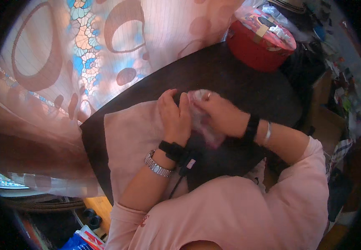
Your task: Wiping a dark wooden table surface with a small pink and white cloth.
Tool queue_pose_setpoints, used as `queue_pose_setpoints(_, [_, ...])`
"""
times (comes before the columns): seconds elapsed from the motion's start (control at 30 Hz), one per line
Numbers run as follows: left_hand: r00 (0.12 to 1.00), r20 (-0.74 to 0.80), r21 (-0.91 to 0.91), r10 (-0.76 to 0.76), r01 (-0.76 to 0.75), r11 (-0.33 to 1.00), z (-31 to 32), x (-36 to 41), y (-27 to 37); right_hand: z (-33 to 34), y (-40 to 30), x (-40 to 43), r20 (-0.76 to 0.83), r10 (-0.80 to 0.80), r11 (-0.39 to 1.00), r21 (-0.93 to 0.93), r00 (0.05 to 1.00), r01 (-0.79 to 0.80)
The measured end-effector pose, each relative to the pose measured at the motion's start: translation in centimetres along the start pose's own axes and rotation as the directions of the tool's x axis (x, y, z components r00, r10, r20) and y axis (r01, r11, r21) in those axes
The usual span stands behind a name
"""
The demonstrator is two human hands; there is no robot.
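Observation:
My right hand (227, 114) grips a crumpled pink-and-white piece of soft material (213, 134), blurred, its lower end hanging toward me. Whether it is cloth or thin plastic I cannot tell. Right beside it is my left hand (174, 120), back up, thumb apart from the fingers and close to the material's left edge. That hand lies over the right edge of a flat pale pink cloth (132, 134) spread on the dark table (230, 79). My left palm is hidden.
A round red box (255, 47) with crumpled white scraps on its lid stands at the far right. Patterned sheer curtains (168, 34) hang along the table's far left edge. From my left wrist's black band (171, 150), a dark cable (175, 187) appears to run toward me.

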State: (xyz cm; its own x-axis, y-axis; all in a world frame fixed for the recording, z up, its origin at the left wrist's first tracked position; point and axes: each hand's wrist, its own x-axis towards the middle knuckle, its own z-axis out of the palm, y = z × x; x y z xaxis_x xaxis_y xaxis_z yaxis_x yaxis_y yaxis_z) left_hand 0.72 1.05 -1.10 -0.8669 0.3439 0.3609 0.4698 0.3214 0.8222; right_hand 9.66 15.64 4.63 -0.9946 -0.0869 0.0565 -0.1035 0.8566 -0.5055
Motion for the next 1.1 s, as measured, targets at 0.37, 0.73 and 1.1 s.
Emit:
queue_pose_setpoints(0.37, [1.0,-0.019,0.067,0.005,-0.004,0.998,-0.2,-0.2,0.4,-7.9,13.9,-5.6,-0.281,0.408,0.869,-0.173,0.868,-0.464])
queue_pose_setpoints(0.73, [0.999,-0.034,0.097,0.034,-0.031,0.995,0.0,-0.2,-0.2,-1.9,2.3,-6.1,-0.173,0.134,0.97,-0.18,0.976,-0.165])
queue_pose_setpoints(1.1, [1.0,-0.03,0.027,0.005,-0.004,1.0,-0.3,-0.2,-0.1,-0.5,2.4,0.8,-0.145,-0.037,0.998,-0.054,0.989,0.029])
